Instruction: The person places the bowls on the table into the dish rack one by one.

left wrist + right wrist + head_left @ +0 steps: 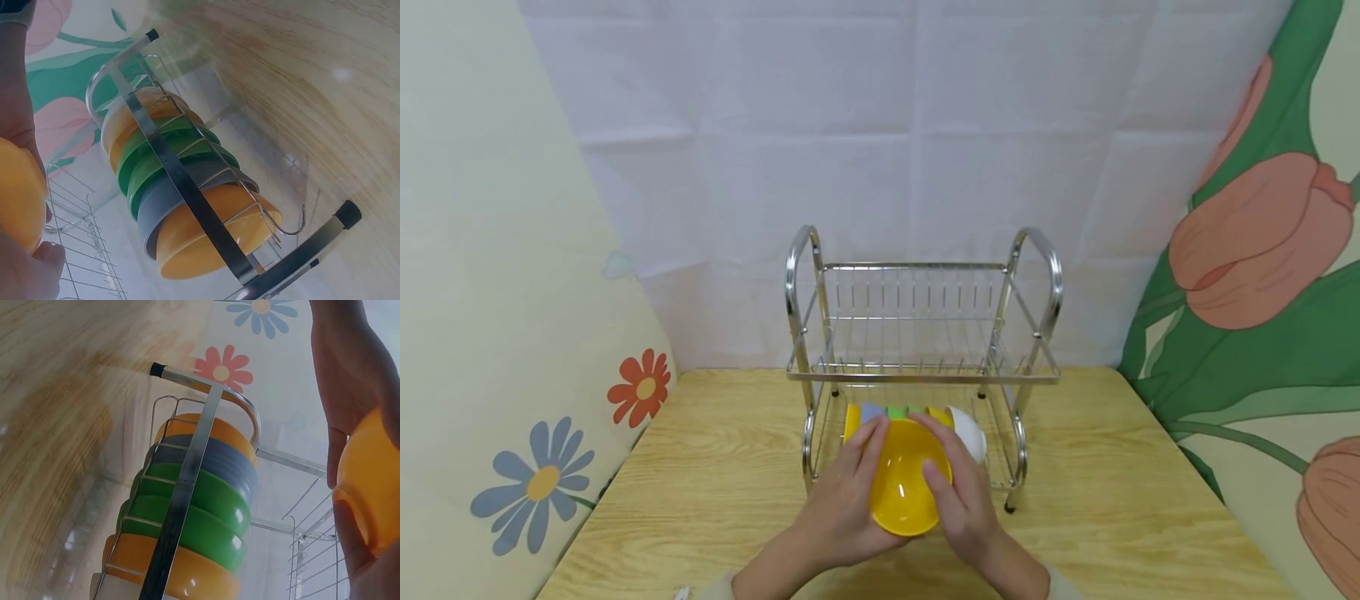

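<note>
A yellow bowl (901, 483) is held between both hands in front of the dish rack, its open side tipped towards the head camera. My left hand (842, 504) grips it from the left and beneath, its fingers along the rim. On the other side my right hand (966, 500) holds the rim, thumb over the bowl's inside and fingers round the outside. The right wrist view shows the underside of this bowl (375, 478) and its foot ring. Behind the hands, the rack's lower tier carries a row of bowls on edge: yellow (187, 250), grey-blue (150, 222), green (134, 172), orange and white (972, 435).
The two-tier metal dish rack (925, 378) stands on a wooden table (1120, 517) against a white cloth backdrop (917, 150). Its upper tier is bare wire. Flower-patterned panels flank the table. A small white object (682, 592) lies at the front left.
</note>
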`<state>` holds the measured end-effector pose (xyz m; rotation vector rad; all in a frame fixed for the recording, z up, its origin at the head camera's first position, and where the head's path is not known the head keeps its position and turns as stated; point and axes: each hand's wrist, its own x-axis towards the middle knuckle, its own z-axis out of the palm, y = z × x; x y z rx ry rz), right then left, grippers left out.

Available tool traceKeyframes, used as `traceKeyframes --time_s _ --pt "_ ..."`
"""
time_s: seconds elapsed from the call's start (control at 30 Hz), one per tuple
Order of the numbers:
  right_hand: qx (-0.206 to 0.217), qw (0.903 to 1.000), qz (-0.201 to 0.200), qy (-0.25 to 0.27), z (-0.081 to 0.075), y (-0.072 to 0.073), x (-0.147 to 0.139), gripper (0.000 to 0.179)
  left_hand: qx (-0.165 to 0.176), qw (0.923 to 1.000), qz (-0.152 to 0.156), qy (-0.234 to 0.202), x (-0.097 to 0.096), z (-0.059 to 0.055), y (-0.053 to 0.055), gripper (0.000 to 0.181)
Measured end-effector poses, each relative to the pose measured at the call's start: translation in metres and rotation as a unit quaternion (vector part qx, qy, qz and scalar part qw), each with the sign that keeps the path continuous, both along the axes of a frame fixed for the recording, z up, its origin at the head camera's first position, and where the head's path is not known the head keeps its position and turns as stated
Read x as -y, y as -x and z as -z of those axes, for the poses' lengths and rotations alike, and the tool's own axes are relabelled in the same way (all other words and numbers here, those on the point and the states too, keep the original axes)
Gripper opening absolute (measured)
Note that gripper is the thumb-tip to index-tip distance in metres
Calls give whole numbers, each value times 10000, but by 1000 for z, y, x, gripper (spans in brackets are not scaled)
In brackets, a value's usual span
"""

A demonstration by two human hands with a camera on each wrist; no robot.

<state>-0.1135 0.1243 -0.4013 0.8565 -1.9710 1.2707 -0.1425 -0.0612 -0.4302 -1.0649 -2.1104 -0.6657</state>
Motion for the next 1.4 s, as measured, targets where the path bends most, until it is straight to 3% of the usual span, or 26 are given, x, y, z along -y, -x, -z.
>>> traceKeyframes --time_s 0.2,0.3,0.4,0.67,0.83,0.97,1.13,1.23,1.4 --pt "535 9975 138 -436 -10 7 -14 47 844 9959 -38 325 0 -5 -2 139" --pt "713 9931 482 -790 -17 11 -26 43 1396 9889 -4 515 4 -7 -3 135" --pt "946 9833 961 -1218 -23 14 -39 40 1598 9851 -76 626 11 -9 -3 124" --pt "858 9620 1719 -1941 -27 25 -65 38 1242 9875 -612 750 36 -4 3 108" --pt "840 9447 2079 -2394 -27 29 -76 38 891 9925 -733 391 54 -4 7 96" --pt "838 9285 2389 -2717 -30 30 -85 39 579 9954 -760 58 72 -11 14 84" --pt "1055 8992 2731 -3250 -36 32 -93 42 225 9958 -824 -314 95 -36 30 72" --pt "1221 8802 2867 -3581 -42 33 -93 41 -58 9944 -905 -552 108 -62 43 64" --pt "1288 8593 3004 -3934 -49 37 -86 38 -436 9908 -968 -837 119 -112 65 55"
